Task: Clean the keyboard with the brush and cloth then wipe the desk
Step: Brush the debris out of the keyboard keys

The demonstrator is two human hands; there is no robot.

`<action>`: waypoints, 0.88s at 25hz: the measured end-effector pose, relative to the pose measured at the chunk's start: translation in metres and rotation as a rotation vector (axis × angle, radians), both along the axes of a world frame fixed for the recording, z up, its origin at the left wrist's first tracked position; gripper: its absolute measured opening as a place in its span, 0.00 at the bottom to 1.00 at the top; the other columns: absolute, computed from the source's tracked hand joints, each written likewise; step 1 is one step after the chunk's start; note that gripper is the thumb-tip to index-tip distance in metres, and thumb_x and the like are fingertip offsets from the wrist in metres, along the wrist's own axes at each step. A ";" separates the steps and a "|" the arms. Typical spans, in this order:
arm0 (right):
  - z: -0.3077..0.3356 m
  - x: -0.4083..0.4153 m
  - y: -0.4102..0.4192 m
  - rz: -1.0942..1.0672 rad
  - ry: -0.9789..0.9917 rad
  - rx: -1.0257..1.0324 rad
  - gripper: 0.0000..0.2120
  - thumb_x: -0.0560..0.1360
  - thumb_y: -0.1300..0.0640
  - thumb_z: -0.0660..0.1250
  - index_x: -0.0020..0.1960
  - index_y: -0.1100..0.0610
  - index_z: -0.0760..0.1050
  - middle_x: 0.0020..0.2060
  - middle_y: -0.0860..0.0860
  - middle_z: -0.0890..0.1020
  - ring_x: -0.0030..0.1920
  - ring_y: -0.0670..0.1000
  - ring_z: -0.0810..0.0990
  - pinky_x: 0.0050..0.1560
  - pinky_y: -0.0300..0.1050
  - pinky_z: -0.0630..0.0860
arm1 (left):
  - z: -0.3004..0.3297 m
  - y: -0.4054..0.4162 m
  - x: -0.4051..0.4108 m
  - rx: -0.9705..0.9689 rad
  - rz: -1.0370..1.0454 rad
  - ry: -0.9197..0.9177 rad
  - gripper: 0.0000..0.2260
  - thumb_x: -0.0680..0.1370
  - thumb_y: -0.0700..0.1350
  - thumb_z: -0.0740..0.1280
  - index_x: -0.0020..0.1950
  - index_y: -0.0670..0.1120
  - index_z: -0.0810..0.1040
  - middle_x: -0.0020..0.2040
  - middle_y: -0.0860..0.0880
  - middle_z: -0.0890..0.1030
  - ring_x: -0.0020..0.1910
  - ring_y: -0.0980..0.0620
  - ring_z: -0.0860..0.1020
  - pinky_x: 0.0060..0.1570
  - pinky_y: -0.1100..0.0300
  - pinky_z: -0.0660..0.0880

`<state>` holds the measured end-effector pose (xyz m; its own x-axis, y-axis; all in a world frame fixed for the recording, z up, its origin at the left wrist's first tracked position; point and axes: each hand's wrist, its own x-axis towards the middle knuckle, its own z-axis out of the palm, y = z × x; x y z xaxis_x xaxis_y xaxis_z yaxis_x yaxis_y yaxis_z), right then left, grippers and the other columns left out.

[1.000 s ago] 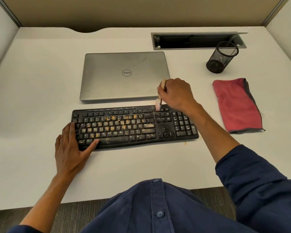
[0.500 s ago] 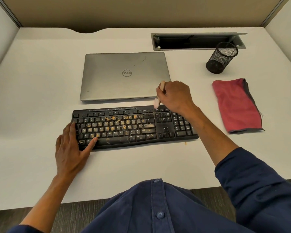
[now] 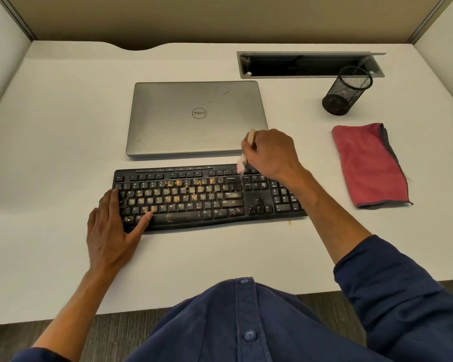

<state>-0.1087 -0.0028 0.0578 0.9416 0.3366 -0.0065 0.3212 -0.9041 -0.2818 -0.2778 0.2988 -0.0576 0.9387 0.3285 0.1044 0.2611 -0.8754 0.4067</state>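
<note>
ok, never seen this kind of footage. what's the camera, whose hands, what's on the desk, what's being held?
There is no robot here: a person wears one wide-angle camera on the head, looking forward and down, so you see their own arms and blue shirt. The left hand rests flat on the left end of a black keyboard, which is speckled with yellowish crumbs. The right hand grips a small brush by its wooden handle, bristles at the keyboard's top edge. On the white desk there are also a closed silver laptop behind the keyboard, a red cloth to the right, a black mesh pen cup, and an open cable slot at the back.
</note>
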 end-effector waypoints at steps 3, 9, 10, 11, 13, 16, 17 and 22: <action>0.001 0.000 -0.007 -0.069 -0.102 -0.077 0.19 0.84 0.48 0.54 0.42 0.57 0.75 0.27 0.47 0.71 0.33 0.50 0.73 0.41 0.44 0.67 | -0.001 0.000 0.000 -0.004 0.000 -0.003 0.41 0.75 0.70 0.55 0.77 0.41 0.60 0.74 0.39 0.67 0.70 0.37 0.67 0.70 0.41 0.65; -0.009 -0.007 -0.011 -0.041 0.067 0.094 0.21 0.82 0.49 0.58 0.41 0.62 0.79 0.31 0.53 0.80 0.32 0.53 0.77 0.34 0.44 0.69 | 0.000 0.003 -0.002 0.025 -0.016 0.050 0.55 0.63 0.79 0.61 0.78 0.44 0.57 0.75 0.42 0.66 0.71 0.39 0.68 0.70 0.41 0.65; -0.008 -0.009 -0.013 -0.024 0.116 0.109 0.20 0.82 0.50 0.59 0.43 0.62 0.81 0.32 0.54 0.82 0.33 0.53 0.80 0.35 0.45 0.73 | 0.000 0.004 -0.002 0.028 -0.019 0.062 0.57 0.61 0.80 0.62 0.79 0.44 0.57 0.76 0.42 0.65 0.71 0.39 0.68 0.71 0.41 0.65; -0.006 -0.011 -0.015 -0.010 0.167 0.121 0.18 0.81 0.50 0.60 0.44 0.61 0.82 0.34 0.54 0.84 0.35 0.54 0.82 0.39 0.48 0.77 | 0.000 0.004 -0.002 0.028 -0.024 0.071 0.58 0.60 0.80 0.62 0.79 0.44 0.56 0.76 0.43 0.65 0.71 0.39 0.68 0.71 0.40 0.65; -0.003 -0.012 -0.016 -0.010 0.209 0.126 0.17 0.80 0.50 0.61 0.44 0.60 0.82 0.36 0.55 0.85 0.37 0.54 0.83 0.43 0.51 0.80 | 0.000 0.003 -0.002 0.031 -0.023 0.073 0.59 0.59 0.81 0.62 0.79 0.44 0.56 0.76 0.42 0.65 0.72 0.39 0.67 0.71 0.40 0.65; -0.004 -0.013 -0.008 -0.094 0.039 0.129 0.20 0.82 0.48 0.59 0.43 0.60 0.81 0.34 0.54 0.84 0.35 0.54 0.81 0.40 0.50 0.79 | 0.000 0.002 -0.003 0.026 -0.018 0.069 0.59 0.59 0.81 0.62 0.79 0.44 0.56 0.76 0.42 0.65 0.72 0.39 0.67 0.71 0.40 0.64; -0.004 -0.015 -0.006 -0.107 0.029 0.153 0.20 0.82 0.49 0.58 0.41 0.61 0.80 0.33 0.54 0.83 0.34 0.54 0.81 0.39 0.50 0.78 | 0.001 0.002 -0.003 0.026 -0.015 0.071 0.59 0.59 0.81 0.62 0.79 0.44 0.56 0.76 0.42 0.65 0.72 0.39 0.67 0.72 0.41 0.64; -0.001 -0.027 -0.007 -0.009 0.194 0.050 0.18 0.81 0.50 0.61 0.38 0.59 0.77 0.29 0.50 0.78 0.29 0.49 0.75 0.31 0.41 0.68 | 0.001 0.002 -0.003 0.027 -0.016 0.073 0.59 0.59 0.81 0.61 0.79 0.44 0.56 0.76 0.42 0.65 0.72 0.39 0.67 0.71 0.41 0.64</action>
